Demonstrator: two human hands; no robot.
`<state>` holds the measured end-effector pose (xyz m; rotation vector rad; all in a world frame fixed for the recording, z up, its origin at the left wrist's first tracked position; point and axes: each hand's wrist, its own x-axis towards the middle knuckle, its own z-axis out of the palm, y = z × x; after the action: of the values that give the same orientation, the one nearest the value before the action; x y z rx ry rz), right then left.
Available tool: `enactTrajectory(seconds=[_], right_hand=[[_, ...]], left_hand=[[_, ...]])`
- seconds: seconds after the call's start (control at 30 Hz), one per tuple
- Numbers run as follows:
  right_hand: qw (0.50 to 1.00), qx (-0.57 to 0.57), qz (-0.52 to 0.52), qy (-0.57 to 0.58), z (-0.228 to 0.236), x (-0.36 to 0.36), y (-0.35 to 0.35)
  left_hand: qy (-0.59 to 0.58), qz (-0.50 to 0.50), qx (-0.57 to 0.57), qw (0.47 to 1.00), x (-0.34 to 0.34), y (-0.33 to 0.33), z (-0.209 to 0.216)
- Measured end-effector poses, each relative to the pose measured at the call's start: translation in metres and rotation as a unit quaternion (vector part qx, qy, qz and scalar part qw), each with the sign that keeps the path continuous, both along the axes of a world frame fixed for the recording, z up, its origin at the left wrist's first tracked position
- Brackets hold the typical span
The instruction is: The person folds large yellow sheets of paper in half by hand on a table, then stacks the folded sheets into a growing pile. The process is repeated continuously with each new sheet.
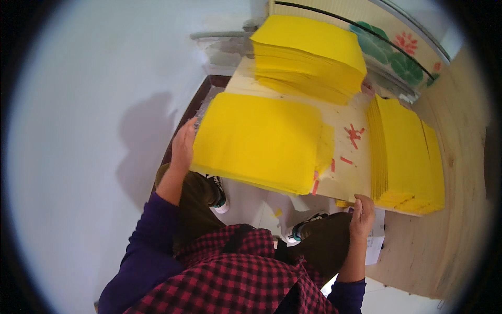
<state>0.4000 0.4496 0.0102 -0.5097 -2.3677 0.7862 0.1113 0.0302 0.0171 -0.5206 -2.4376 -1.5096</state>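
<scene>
A yellow stack of thin, felt-like sheets [256, 141] lies on the near left of a pale wooden board [345, 180]. My left hand [183, 146] is at the left edge of this stack, its fingers stretched along the side. By the board's near right edge, my right hand [362, 217] has its fingers curled in a pinch. Whatever is between those fingertips, if anything, is too small to make out. Some yellow sheets stick out past the stack's right side.
A taller yellow stack [311, 57] stands at the far side, and another yellow stack [402, 154] at the right. Red tape strips [354, 135] mark the board. A painted panel [389, 47] rises behind. A white wall [94, 136] is on the left.
</scene>
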Motion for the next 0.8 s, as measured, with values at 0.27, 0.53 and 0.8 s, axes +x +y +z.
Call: enactTrajectory(seconds=[0.27, 0.53, 0.8], right_hand=[[0.997, 0.049, -0.025, -0.049, -0.008, -0.010, -0.003], [0.991, 0.091, -0.032, -0.089, -0.017, -0.012, -0.001], [0.987, 0.097, -0.002, -0.128, -0.018, -0.029, -0.010]], left_hand=[[-0.284, -0.008, 0.113, 0.952, -0.070, -0.041, -0.032], [-0.200, 0.019, 0.130, 0.971, -0.113, -0.010, -0.061], [-0.234, 0.043, 0.113, 0.965, -0.134, 0.012, -0.060]])
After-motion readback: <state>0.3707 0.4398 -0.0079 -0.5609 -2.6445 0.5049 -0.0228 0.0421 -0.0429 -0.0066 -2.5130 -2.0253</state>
